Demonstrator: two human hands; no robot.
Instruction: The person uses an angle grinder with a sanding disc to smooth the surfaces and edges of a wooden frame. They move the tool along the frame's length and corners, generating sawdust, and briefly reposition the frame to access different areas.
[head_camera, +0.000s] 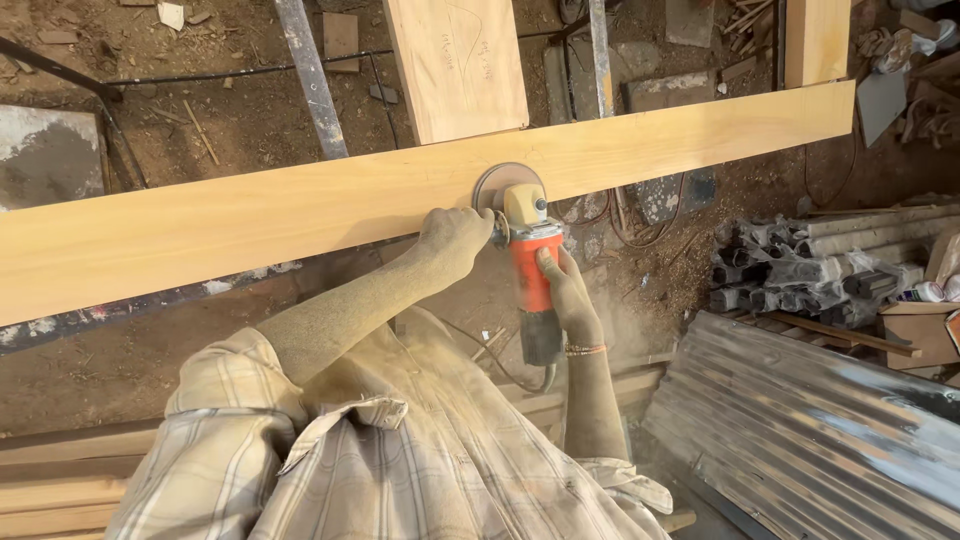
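Grinder (528, 262) on long plank (300, 205) | R hand (568, 295) grip closed on body | L hand (452, 240) grip closed on side handle

An open-air carpentry yard: long planed planks (300, 205) cross the frame, wood scraps litter the dirt ground (230, 120), corrugated metal sheets (810, 430) lie lower right.

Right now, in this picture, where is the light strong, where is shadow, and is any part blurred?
Head view: warm light falls brightly on the long plank and the corrugated sheet, which shows pale glare; the ground under the plank lies in shadow; the grinder, left hand and right hand look sharp, the spinning disc smooth; the plank looks slightly bowed, perhaps lens distortion.
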